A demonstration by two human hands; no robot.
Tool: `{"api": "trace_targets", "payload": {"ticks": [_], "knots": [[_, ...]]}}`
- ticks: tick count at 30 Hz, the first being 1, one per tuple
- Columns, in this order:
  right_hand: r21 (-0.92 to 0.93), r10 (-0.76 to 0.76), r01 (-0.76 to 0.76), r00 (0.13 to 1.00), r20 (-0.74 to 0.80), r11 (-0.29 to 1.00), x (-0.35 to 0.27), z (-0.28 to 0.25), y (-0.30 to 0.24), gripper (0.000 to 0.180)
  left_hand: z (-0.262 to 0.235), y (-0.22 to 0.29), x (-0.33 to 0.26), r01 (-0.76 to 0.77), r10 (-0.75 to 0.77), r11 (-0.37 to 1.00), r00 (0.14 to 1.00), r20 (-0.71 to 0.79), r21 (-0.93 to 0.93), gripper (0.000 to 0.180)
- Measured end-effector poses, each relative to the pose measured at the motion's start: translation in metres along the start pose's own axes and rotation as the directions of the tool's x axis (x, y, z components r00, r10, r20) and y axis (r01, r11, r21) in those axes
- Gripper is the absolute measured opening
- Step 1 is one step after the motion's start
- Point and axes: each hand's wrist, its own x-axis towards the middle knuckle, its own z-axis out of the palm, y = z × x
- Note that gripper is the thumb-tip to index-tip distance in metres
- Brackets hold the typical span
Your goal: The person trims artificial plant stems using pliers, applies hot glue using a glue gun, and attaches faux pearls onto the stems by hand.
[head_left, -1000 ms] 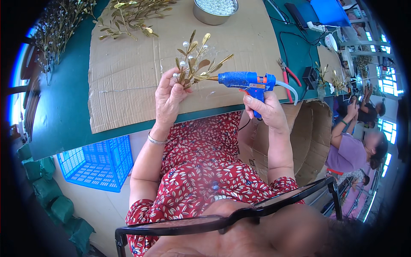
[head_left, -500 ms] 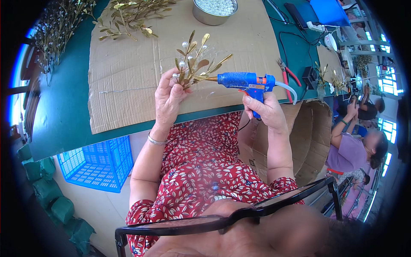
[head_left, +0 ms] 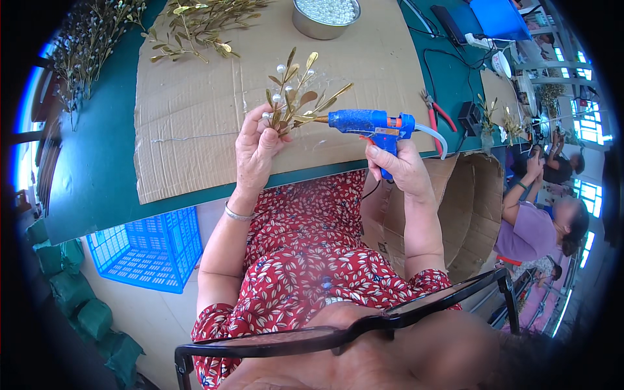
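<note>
Fingers [head_left: 263, 127] of my left hand [head_left: 255, 153] are closed around the bottom of a gold leaf sprig [head_left: 296, 97] with little white pearls on it. I hold it up above the brown cardboard sheet [head_left: 195, 110] that lies on the green bench [head_left: 97, 175]. The sprig stands up and leans a bit to the right.

My right hand [head_left: 400, 169] is wrapped tight around the handle of a blue glue gun [head_left: 370, 123]. One finger sits on its orange trigger. The tip of the gun points left and touches the sprig near its stem, just beside my left thumb. A white glue stick pokes out the back of the gun and bends down.

At the far edge of the cardboard is a round metal bowl [head_left: 325, 16] full of white pearls. More gold leaf sprigs [head_left: 201, 23] lie near it in a pile. Red-handled pliers [head_left: 435, 110] rest on the bench to the right of the gun. A blue plastic crate [head_left: 146, 250] sits on the floor by my left side. A cardboard box [head_left: 468, 208] stands open by my right side.
</note>
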Motion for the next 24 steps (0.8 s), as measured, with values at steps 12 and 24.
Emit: {"api": "trace_targets", "payload": {"ticks": [12,24], "knots": [[0.303,-0.139,0.133,0.99,0.001,0.944,0.003,-0.001,-0.009,0.032,0.0,-0.003,0.003,-0.035,0.015,0.986,0.992,-0.124,-0.161,0.036],[-0.016,-0.035,0.033,0.983,-0.179,0.999,0.078,-0.027,0.031,0.025,0.001,0.007,0.008,-0.067,-0.041,0.879,0.976,-0.215,-0.472,0.031]]}}
